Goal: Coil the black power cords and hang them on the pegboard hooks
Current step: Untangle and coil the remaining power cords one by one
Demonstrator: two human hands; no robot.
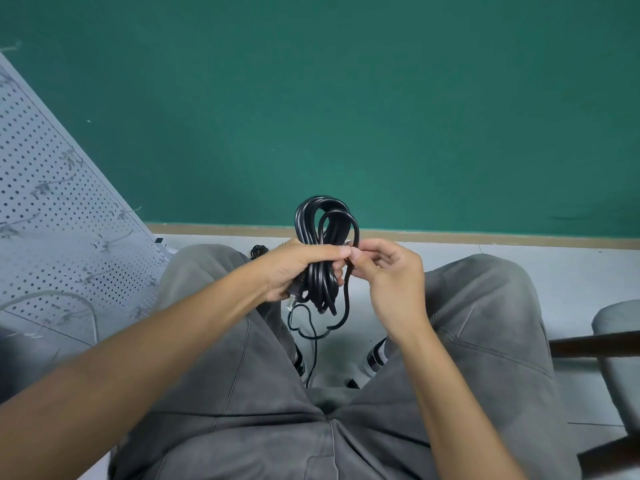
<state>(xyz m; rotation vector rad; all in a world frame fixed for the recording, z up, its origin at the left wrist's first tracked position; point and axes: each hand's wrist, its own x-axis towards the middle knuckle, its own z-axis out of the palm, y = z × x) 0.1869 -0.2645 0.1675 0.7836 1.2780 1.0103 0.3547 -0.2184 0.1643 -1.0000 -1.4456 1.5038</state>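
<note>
Head view: I am seated, looking down past my knees at the floor and a green wall.
Left hand: my left hand (304,268) is wrapped round the middle of the coiled black power cord (323,251), thumb across the front of the bundle, fingers curled behind it.
Right hand: my right hand (388,271) pinches a single strand of the same cord between thumb and forefinger, just beside my left thumb; the other fingers are loosely bent and hold nothing.
Cord: the bundle stands upright between my knees, its loops rising above both hands, with one narrower loop lying in front of the others. The lower ends of the loops hang below my left hand.
Loose tail: a free length (311,327) drops from the bundle, curls once and runs down toward the floor between my shoes.
Plug: something pale shows at the heel of my left hand, but I cannot tell what it is.
Pegboard: the grey pegboard (52,202) leans at my left, well apart from the cord, with wire hooks (114,237) sticking out of it.
Second cord: a small dark coil (259,251) peeps out behind my left knee, near the pegboard's foot.
Chair: a grey seat (620,327) with a dark arm is at my right.
</note>
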